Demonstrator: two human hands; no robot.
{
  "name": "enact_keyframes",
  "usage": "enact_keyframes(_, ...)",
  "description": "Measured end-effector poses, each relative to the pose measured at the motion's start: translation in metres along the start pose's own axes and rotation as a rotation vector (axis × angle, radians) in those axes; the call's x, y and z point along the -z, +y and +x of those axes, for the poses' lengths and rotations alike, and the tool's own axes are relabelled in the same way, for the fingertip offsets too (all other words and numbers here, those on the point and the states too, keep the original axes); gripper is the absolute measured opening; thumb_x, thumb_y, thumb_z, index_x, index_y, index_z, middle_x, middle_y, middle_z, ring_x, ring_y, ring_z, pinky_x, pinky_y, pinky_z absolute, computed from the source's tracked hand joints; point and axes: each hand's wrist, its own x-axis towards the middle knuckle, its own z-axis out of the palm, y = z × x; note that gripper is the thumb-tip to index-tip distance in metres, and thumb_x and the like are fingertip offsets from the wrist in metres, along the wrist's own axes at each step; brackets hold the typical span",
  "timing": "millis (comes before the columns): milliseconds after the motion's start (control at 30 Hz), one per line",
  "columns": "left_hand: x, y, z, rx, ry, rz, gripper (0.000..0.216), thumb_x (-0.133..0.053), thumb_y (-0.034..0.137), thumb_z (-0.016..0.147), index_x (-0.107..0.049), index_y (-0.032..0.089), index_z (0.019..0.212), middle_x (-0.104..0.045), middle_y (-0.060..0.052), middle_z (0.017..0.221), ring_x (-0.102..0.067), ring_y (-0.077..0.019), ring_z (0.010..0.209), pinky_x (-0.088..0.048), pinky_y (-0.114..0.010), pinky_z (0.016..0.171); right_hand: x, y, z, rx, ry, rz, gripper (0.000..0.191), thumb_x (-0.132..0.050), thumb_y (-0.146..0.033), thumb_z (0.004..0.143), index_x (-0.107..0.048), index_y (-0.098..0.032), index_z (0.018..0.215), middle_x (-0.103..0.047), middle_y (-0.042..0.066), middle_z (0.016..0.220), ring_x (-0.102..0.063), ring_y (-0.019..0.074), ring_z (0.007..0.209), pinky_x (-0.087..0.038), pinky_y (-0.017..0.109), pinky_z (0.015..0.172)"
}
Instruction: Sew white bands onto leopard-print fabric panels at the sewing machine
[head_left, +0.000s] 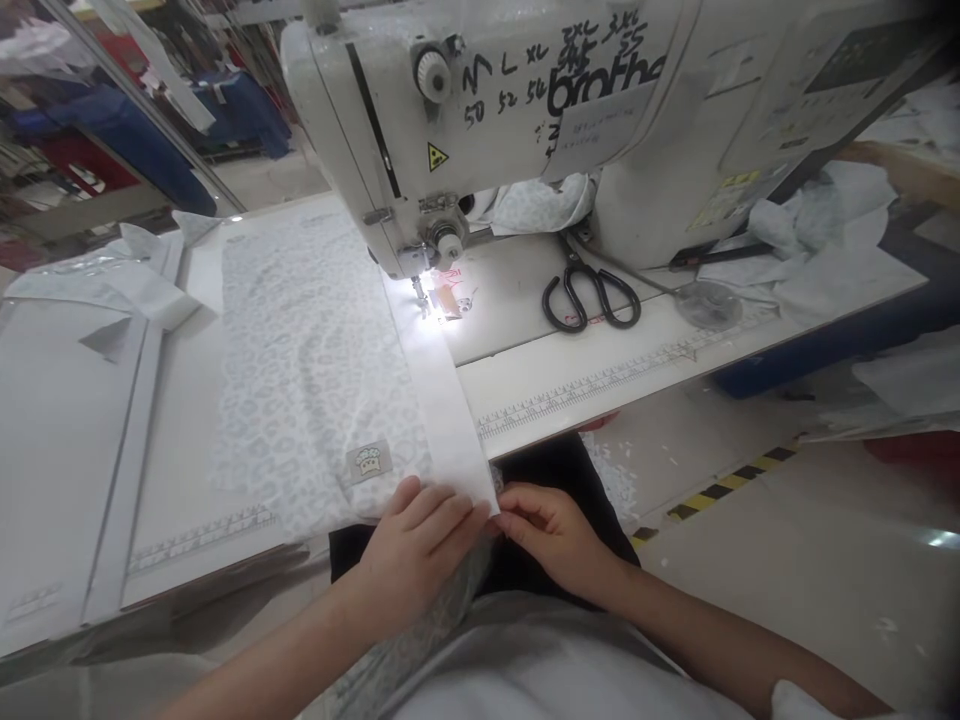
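A pale grey leopard-print fabric piece with a small cartoon label lies under the sewing machine's head. Along its right side runs a plain white fabric strip, passing beneath the lit presser foot. My left hand is at the table's front edge, its bent fingers over the strip's lower end; its thumb is hidden. Just right of it, my right hand pinches the strip's corner between thumb and fingers. Some print fabric hangs below the hands toward my lap.
Black-handled scissors lie on the machine bed, right of the needle. The large sewing machine spans the back. Fabric scraps are heaped at right, and more white pieces lie at left. A printed ruler follows the front edge.
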Motion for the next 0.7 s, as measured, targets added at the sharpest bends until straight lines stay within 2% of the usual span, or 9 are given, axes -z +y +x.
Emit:
enact_keyframes(200,-0.002,0.003,0.005,0.026,0.009,-0.010,0.019,-0.051,0.011,0.085,-0.059,0.013,0.103,-0.064,-0.004,0.090,-0.054,-0.0177,0.085,-0.033,-0.037,0.081,0.003,0.004,-0.001,-0.091,-0.057,0.207,0.021,-0.048,-0.025,0.087,-0.064,-0.017,0.075,-0.061,0.001,0.070,-0.056,0.0140,0.070,-0.046,0.026,0.069)
enact_keyframes(300,-0.002,0.005,0.010,0.065,0.052,-0.032,0.014,-0.050,0.012,0.086,-0.059,0.014,0.097,-0.065,-0.002,0.086,-0.054,-0.0165,0.081,-0.034,-0.036,0.079,0.007,0.003,-0.003,-0.043,-0.091,0.129,0.025,-0.042,-0.022,0.089,-0.064,-0.017,0.078,-0.061,0.002,0.072,-0.056,0.0145,0.070,-0.047,0.028,0.069)
enact_keyframes(367,-0.001,0.006,0.013,0.096,0.076,-0.053,0.012,-0.049,0.013,0.086,-0.059,0.015,0.093,-0.065,-0.002,0.084,-0.054,-0.0159,0.079,-0.036,-0.034,0.076,0.010,0.001,-0.003,0.085,-0.031,-0.102,0.019,-0.044,-0.018,0.087,-0.063,-0.016,0.084,-0.059,0.004,0.076,-0.055,0.0153,0.072,-0.048,0.029,0.068)
enact_keyframes(467,-0.001,0.008,0.014,0.131,0.097,-0.093,0.011,-0.051,0.013,0.085,-0.058,0.016,0.092,-0.064,-0.001,0.081,-0.053,-0.0148,0.076,-0.037,-0.032,0.072,0.015,-0.004,0.001,0.436,0.080,-0.552,0.016,-0.051,-0.015,0.083,-0.060,-0.016,0.096,-0.058,0.008,0.091,-0.054,0.0193,0.087,-0.047,0.035,0.078)
enact_keyframes(567,0.002,0.010,0.015,0.150,0.113,-0.145,0.010,-0.053,0.011,0.083,-0.058,0.016,0.090,-0.063,-0.001,0.079,-0.052,-0.0138,0.072,-0.038,-0.032,0.072,0.018,-0.009,0.011,0.744,0.010,-0.791,0.016,-0.050,-0.011,0.086,-0.059,-0.016,0.098,-0.061,0.008,0.095,-0.052,0.0192,0.098,-0.045,0.037,0.088)
enact_keyframes(633,0.007,0.007,0.017,0.200,0.105,-0.235,0.007,-0.053,0.011,0.082,-0.056,0.017,0.084,-0.061,-0.001,0.077,-0.052,-0.0137,0.073,-0.040,-0.032,0.073,0.020,-0.014,0.017,0.839,-0.037,-0.851,0.014,-0.048,-0.009,0.088,-0.059,-0.016,0.093,-0.064,0.005,0.091,-0.053,0.0168,0.095,-0.046,0.033,0.085)
enact_keyframes(700,0.014,-0.002,0.021,0.302,0.102,-0.343,0.005,-0.052,0.013,0.083,-0.053,0.017,0.082,-0.060,-0.002,0.081,-0.053,-0.0142,0.078,-0.043,-0.032,0.073,0.020,-0.020,0.022,0.859,-0.084,-0.890,0.013,-0.047,-0.009,0.088,-0.060,-0.015,0.089,-0.065,0.005,0.089,-0.054,0.0159,0.091,-0.047,0.031,0.081)
